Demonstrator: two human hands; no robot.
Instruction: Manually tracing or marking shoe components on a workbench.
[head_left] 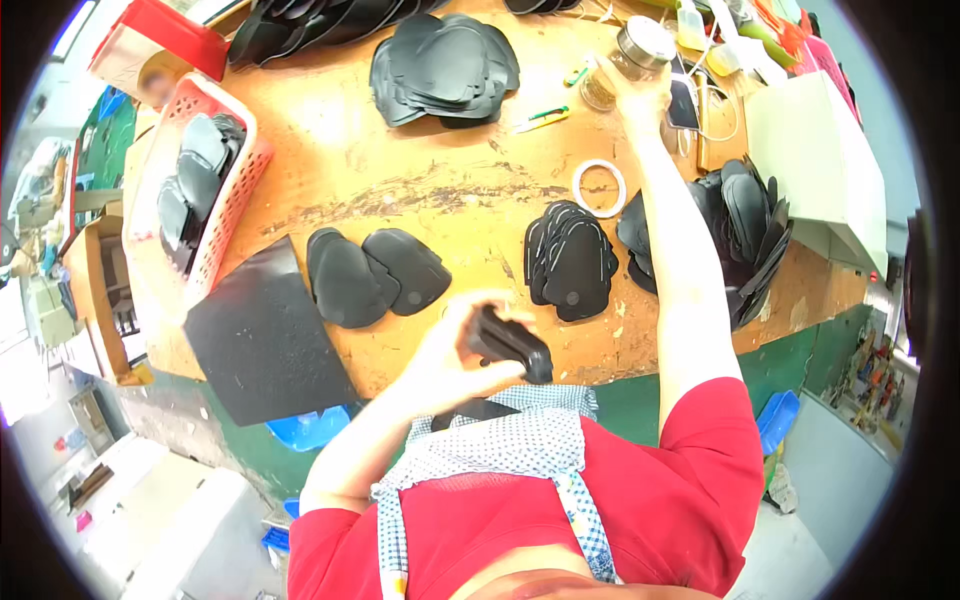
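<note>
My left hand (447, 352) is closed around a glossy black curved piece (515, 343), close to my apron at the table's near edge. Its exact kind does not show. At the far right, my right arm is stretched out, and my right hand (637, 92) grips a clear jar with a silvery round lid (648, 40). Part of the jar is hidden by the fingers. Flat black rounded pieces (345, 278) lie beyond my left hand, and a fanned stack of similar pieces (570, 262) lies to its right. A white ring (599, 188) rests between that stack and my right forearm.
A black sheet (265, 335) overhangs the near left edge. A pink basket (228, 190) of black pieces stands left, below a red box (165, 45). A big black stack (445, 70) lies at the back, a cutter (545, 118) beside it. A phone (683, 103) and white box (820, 150) are right.
</note>
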